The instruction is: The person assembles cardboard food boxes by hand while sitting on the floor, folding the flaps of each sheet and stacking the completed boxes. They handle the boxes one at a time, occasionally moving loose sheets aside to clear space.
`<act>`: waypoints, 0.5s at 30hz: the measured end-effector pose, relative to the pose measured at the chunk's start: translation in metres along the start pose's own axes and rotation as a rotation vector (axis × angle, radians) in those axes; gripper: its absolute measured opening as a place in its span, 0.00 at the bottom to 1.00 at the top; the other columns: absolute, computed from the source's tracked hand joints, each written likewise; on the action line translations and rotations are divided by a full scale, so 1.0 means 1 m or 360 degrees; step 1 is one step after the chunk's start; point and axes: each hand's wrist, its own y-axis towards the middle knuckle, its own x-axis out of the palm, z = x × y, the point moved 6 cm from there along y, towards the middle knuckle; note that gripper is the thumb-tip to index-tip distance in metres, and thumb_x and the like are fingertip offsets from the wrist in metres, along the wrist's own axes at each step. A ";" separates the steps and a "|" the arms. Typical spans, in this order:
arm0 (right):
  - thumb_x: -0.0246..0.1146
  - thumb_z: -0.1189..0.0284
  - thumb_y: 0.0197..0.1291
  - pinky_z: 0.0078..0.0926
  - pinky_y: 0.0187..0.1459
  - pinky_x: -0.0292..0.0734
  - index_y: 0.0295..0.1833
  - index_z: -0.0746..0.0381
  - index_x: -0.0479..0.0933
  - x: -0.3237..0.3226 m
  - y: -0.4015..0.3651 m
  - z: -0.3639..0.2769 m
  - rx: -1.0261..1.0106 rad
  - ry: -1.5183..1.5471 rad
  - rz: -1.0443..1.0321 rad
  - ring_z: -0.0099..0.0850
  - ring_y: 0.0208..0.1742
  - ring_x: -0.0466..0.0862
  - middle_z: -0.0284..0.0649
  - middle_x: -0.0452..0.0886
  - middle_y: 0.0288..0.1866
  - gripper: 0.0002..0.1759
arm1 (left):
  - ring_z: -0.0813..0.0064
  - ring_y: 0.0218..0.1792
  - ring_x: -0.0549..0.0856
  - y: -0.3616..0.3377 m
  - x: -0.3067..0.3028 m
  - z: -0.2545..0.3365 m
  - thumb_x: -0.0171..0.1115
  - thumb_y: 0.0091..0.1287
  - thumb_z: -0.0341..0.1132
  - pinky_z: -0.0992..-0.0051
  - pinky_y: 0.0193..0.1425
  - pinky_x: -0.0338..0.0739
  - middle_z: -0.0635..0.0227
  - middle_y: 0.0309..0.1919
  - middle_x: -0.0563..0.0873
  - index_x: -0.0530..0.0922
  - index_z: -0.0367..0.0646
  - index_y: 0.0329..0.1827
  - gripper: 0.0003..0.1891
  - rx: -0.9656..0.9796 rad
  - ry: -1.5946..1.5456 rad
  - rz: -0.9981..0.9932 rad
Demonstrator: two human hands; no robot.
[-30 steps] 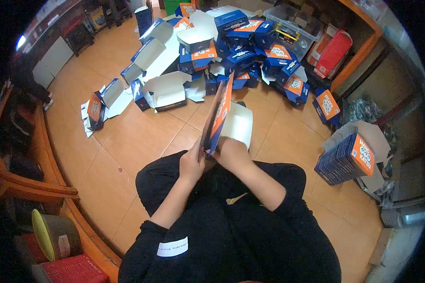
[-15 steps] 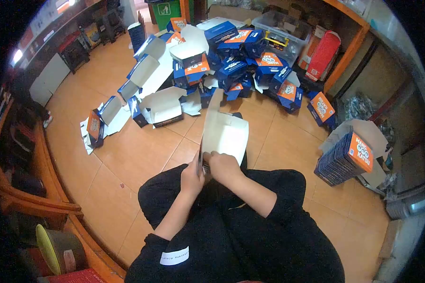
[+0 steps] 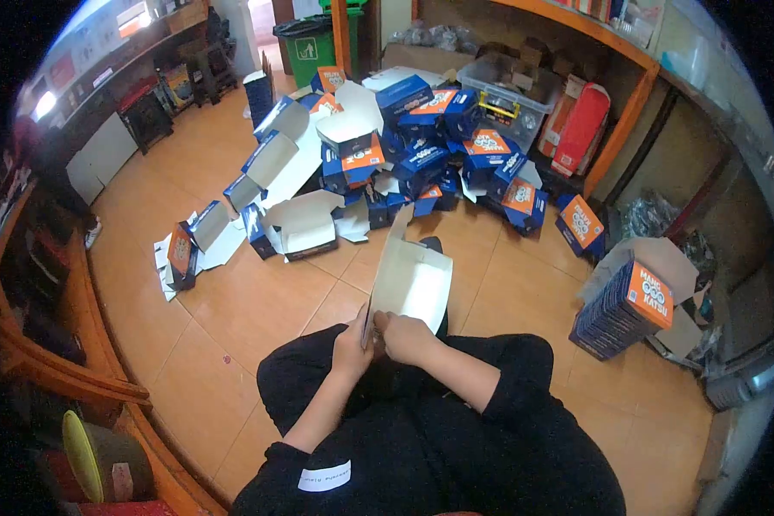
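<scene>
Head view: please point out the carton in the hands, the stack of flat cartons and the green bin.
carton (image 3: 414, 279), head view, on its white inner panel.
stack of flat cartons (image 3: 606, 316), head view, on its blue side.
green bin (image 3: 307, 58), head view, on its front wall.

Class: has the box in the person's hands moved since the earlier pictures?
Yes. The box has turned white side up, and its top has dropped below the pile of boxes.
</scene>
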 end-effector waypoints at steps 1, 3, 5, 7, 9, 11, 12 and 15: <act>0.58 0.70 0.53 0.45 0.42 0.77 0.56 0.63 0.66 -0.004 -0.002 0.001 0.0026 0.0016 0.0022 0.49 0.41 0.82 0.52 0.80 0.44 0.23 | 0.48 0.38 0.83 0.000 0.000 -0.006 0.54 0.60 0.23 0.59 0.41 0.78 0.45 0.35 0.82 0.59 0.47 0.71 0.33 0.0054 -0.0002 0.0028; 0.61 0.69 0.52 0.44 0.49 0.75 0.61 0.61 0.64 -0.022 -0.014 -0.006 0.0071 0.0065 0.0065 0.48 0.47 0.81 0.50 0.80 0.46 0.29 | 0.48 0.38 0.83 0.011 -0.013 -0.009 0.56 0.61 0.26 0.58 0.41 0.77 0.46 0.35 0.83 0.69 0.43 0.62 0.23 -0.0076 -0.0091 0.0089; 0.63 0.68 0.50 0.44 0.56 0.68 0.66 0.60 0.60 -0.055 -0.041 -0.013 -0.0171 -0.0112 0.0658 0.47 0.54 0.76 0.46 0.79 0.49 0.36 | 0.48 0.38 0.83 0.023 -0.024 -0.037 0.57 0.62 0.28 0.59 0.40 0.77 0.46 0.36 0.83 0.74 0.40 0.55 0.17 -0.0036 -0.0045 0.0158; 0.66 0.68 0.48 0.43 0.63 0.59 0.70 0.59 0.56 -0.074 -0.072 0.001 -0.0269 -0.0016 0.0984 0.47 0.60 0.70 0.43 0.77 0.52 0.42 | 0.49 0.37 0.84 0.035 -0.033 -0.083 0.58 0.63 0.30 0.62 0.39 0.77 0.47 0.36 0.83 0.78 0.39 0.48 0.11 -0.0395 -0.0146 0.0243; 0.67 0.69 0.48 0.42 0.65 0.56 0.71 0.60 0.54 -0.080 -0.100 0.033 -0.0112 0.0178 0.1016 0.46 0.62 0.68 0.42 0.76 0.55 0.45 | 0.52 0.38 0.84 0.047 -0.050 -0.113 0.58 0.63 0.30 0.64 0.40 0.77 0.48 0.37 0.83 0.77 0.40 0.50 0.12 -0.0630 -0.0268 0.0343; 0.66 0.70 0.49 0.43 0.65 0.57 0.71 0.61 0.54 -0.077 -0.132 0.067 0.0133 0.0246 0.1032 0.46 0.61 0.68 0.42 0.75 0.56 0.44 | 0.56 0.40 0.85 0.063 -0.071 -0.120 0.56 0.64 0.28 0.66 0.42 0.77 0.50 0.39 0.84 0.77 0.40 0.52 0.13 -0.0319 -0.0172 0.0477; 0.67 0.71 0.49 0.44 0.65 0.58 0.71 0.61 0.55 -0.074 -0.149 0.083 0.0243 0.0307 0.1040 0.45 0.61 0.68 0.41 0.75 0.57 0.43 | 0.58 0.41 0.85 0.070 -0.081 -0.121 0.55 0.65 0.28 0.67 0.43 0.77 0.52 0.40 0.84 0.77 0.40 0.53 0.13 -0.0160 -0.0123 0.0543; 0.66 0.68 0.52 0.48 0.66 0.54 0.73 0.57 0.54 -0.042 -0.192 0.123 0.0618 0.0380 0.0644 0.44 0.63 0.67 0.39 0.74 0.59 0.43 | 0.62 0.45 0.85 0.077 -0.092 -0.130 0.54 0.66 0.27 0.69 0.46 0.77 0.56 0.44 0.85 0.76 0.42 0.56 0.15 -0.0005 -0.0054 0.0416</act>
